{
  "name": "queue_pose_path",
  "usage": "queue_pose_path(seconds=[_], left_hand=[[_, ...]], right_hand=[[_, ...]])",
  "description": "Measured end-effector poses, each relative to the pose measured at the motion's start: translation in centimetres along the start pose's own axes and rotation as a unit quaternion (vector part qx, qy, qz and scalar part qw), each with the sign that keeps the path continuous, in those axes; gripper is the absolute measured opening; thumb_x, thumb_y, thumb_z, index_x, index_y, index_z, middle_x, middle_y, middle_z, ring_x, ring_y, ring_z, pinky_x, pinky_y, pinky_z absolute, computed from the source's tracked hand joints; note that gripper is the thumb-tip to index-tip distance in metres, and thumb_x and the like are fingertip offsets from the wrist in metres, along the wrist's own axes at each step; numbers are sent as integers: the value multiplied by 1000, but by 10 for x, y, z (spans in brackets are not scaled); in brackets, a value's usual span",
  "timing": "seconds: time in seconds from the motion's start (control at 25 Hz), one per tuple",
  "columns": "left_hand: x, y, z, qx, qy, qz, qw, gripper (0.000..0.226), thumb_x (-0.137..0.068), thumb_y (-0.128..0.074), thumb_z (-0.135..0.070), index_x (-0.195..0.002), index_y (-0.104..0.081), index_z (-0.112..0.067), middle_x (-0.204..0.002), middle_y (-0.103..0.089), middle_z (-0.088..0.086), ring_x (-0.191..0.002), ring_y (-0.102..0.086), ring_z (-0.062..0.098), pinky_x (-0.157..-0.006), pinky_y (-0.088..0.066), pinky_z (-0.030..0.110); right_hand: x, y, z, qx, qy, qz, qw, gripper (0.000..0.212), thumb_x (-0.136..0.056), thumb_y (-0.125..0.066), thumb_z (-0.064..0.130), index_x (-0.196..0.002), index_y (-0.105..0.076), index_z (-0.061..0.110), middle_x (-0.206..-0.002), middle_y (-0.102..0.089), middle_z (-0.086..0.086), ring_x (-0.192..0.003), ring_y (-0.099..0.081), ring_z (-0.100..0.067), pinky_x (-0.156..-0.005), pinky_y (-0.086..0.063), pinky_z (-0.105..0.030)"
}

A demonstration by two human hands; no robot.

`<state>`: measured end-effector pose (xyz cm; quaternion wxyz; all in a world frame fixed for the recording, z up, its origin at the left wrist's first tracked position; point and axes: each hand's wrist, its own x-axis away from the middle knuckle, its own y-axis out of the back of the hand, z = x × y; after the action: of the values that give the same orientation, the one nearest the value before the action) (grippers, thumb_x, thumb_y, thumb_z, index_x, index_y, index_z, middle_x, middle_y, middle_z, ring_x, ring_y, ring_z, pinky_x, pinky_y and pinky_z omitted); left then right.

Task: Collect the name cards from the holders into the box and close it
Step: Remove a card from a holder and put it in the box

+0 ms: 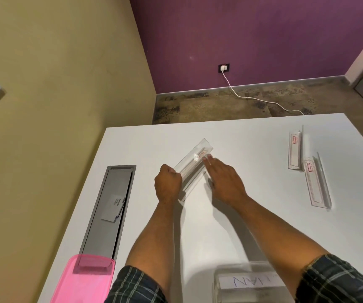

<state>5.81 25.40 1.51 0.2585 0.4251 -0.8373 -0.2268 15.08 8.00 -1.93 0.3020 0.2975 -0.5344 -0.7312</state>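
While gripping holder (192, 167), hands (168, 184) apart.

On the tabletop (252, 215) a holder (192, 166) is lying mid-table, the left hand (167, 182) at its near end and the right hand (224, 180) along its right side. Two more holders (295, 153) (317, 184) are sitting far right — end to end. A box (248, 283) is standing at the near edge, a lid (84, 278) at near left.
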Motion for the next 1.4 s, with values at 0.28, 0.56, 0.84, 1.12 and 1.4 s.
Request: queue_pose_path(seconds=[0.28, 0.56, 0.84, 1.12, 1.4], left_hand=[[83, 35, -20, 14, 5, 233, 972, 12, -86, -38, -1, -84, -47, -10, -77, -76, 6, -58, -70, 11, -45, -40, 18], [151, 57, -29, -51, 75, 358, 929, 19, -87, -41, -1, -83, -58, -9, -65, -70, 4, -58, -64, 15, -52, -33, 23], [202, 49, -12, -195, -40, 391, 899, 13, -91, -58, -6, -93, -71, -9, -90, -70, 7, -63, -70, 16, -55, -36, 21], [231, 13, 9, -342, -86, 449, 821, 51, -94, -64, -46, -103, -69, 3, -89, -74, 17, -64, -71, 20, -61, -55, 29], [243, 11, 40, -473, -187, 381, 772, 40, -75, -82, -23, -113, -71, -17, -106, -69, 2, -91, -65, 21, -81, -54, 30]], right_hand=[[92, 63, -46, 79, -6, 15, 997, 101, -73, -80, 29, -157, -25, 19, -161, -29, -9, -147, -30, -29, -110, -35, -44], [175, 101, -60, 80, 87, 44, 992, 65, -84, -69, 53, -138, -52, 21, -124, -63, -1, -107, -60, -27, -85, -47, -40], [238, 123, -74, 43, 148, 94, 983, 66, -82, -66, 64, -130, -61, 19, -115, -69, -1, -99, -64, -24, -83, -48, -38], [278, 105, -72, 22, 196, 111, 974, 59, -79, -65, 67, -120, -63, 23, -103, -68, 6, -97, -58, -18, -80, -44, -34], [292, 84, -48, 111, 95, 198, 969, 57, -76, -70, 59, -120, -61, 25, -109, -69, 4, -104, -54, -21, -86, -40, -34]])
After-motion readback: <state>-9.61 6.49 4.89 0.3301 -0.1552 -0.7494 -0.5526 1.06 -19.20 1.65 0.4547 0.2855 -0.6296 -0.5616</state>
